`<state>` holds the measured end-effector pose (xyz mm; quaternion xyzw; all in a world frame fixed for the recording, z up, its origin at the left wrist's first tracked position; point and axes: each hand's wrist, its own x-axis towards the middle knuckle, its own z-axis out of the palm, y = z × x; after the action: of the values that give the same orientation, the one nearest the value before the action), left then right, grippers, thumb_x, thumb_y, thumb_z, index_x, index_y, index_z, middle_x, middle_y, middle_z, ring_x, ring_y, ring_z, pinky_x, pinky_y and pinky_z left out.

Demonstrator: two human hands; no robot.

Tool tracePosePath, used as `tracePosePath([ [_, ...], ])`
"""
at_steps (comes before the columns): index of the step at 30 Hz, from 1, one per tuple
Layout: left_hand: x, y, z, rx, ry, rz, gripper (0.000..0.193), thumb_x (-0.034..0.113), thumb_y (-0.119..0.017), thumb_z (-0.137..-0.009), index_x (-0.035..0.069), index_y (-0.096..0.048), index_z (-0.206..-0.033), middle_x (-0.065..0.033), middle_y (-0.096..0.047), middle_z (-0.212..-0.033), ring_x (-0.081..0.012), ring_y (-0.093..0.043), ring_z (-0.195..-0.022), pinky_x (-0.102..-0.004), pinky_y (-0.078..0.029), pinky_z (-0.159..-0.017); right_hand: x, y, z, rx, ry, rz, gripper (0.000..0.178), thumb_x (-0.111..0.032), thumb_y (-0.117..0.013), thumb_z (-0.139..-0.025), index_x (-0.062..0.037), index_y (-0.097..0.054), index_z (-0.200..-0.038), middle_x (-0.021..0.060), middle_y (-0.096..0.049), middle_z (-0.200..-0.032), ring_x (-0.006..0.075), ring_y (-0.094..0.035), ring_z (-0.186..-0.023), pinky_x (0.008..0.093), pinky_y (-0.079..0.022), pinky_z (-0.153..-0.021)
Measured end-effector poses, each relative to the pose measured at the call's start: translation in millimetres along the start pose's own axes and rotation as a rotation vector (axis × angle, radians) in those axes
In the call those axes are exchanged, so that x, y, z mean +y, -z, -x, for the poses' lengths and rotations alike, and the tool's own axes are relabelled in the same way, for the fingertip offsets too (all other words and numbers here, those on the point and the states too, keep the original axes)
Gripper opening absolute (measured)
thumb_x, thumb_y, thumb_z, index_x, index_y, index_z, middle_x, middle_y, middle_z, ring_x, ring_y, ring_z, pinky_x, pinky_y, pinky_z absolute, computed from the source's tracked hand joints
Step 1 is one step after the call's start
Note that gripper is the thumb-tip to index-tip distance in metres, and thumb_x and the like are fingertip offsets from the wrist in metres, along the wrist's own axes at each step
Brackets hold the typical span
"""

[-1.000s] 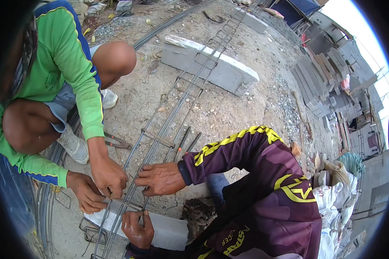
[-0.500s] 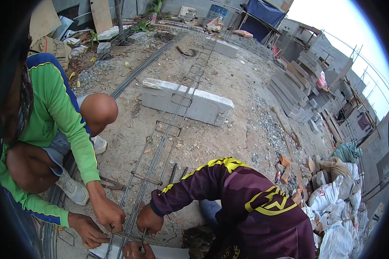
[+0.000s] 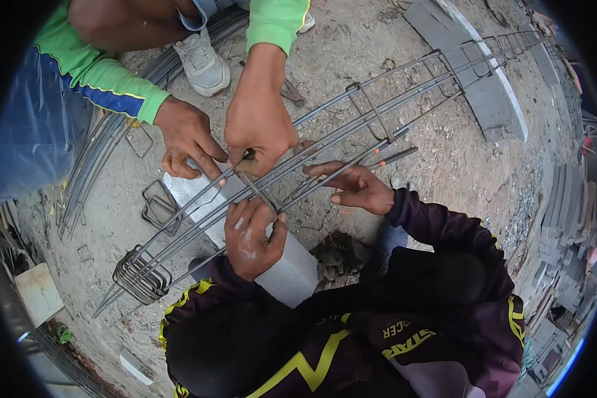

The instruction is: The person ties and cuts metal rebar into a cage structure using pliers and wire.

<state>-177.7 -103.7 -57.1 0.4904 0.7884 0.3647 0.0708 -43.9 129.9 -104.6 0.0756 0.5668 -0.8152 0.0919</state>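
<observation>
A rebar cage (image 3: pixel 325 141) of long steel bars and square stirrups runs diagonally between me and a co-worker. My left hand (image 3: pixel 254 240) is closed on the cage at a stirrup (image 3: pixel 261 192), fingers curled over a bar. Just right of it my right hand (image 3: pixel 358 188) is beside the cage, fingers apart, with nothing visible in it. Opposite, the co-worker's two hands (image 3: pixel 262 136) pinch at the far bar by the same stirrup; what they hold is too small to make out. A dark rod (image 3: pixel 399 156) lies beyond my right fingers.
A grey block (image 3: pixel 288 272) lies under the cage near my hands, and another block (image 3: pixel 474 73) supports it further along. Bunched stirrups (image 3: pixel 139 275) hang on the near-left end. Loose bars (image 3: pixel 106 156) lie behind the co-worker. Stacked blocks (image 3: pixel 567 205) stand at right.
The view has tipped down and turned, bringing the hands to mid-picture. My right hand, earlier closed at the bars, is now spread beside them. My left hand stays at the stirrup.
</observation>
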Motion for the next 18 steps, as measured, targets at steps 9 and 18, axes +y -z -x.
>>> tracePosePath([
  [9, -1.7, -2.0, 1.2, -0.052, -0.003, 0.022, 0.021, 0.003, -0.072, -0.074, 0.007, -0.052, -0.078, -0.0088, -0.053, -0.075, -0.03, -0.051, -0.069, -0.0417, -0.036, -0.064, 32.1, -23.6, -21.8, 0.023, 0.161, 0.288, 0.027, -0.012, -0.073, -0.09, -0.0061, -0.073, -0.116, 0.0106, -0.065, -0.112, 0.0199, -0.06, -0.105, 0.0387, -0.045, -0.093],
  [18, 0.9, 2.5, -5.9, -0.067, -0.014, 0.007, 0.024, -0.004, -0.073, -0.073, 0.005, -0.05, -0.077, -0.011, -0.052, -0.073, -0.033, -0.05, -0.066, -0.0439, -0.036, -0.062, 44.6, -43.9, -21.5, 0.253, 0.637, 1.181, 0.07, 0.0, -0.073, -0.068, -0.0179, -0.063, -0.135, 0.0022, -0.055, -0.082, 0.0199, -0.058, -0.081, 0.0435, -0.044, -0.097],
])
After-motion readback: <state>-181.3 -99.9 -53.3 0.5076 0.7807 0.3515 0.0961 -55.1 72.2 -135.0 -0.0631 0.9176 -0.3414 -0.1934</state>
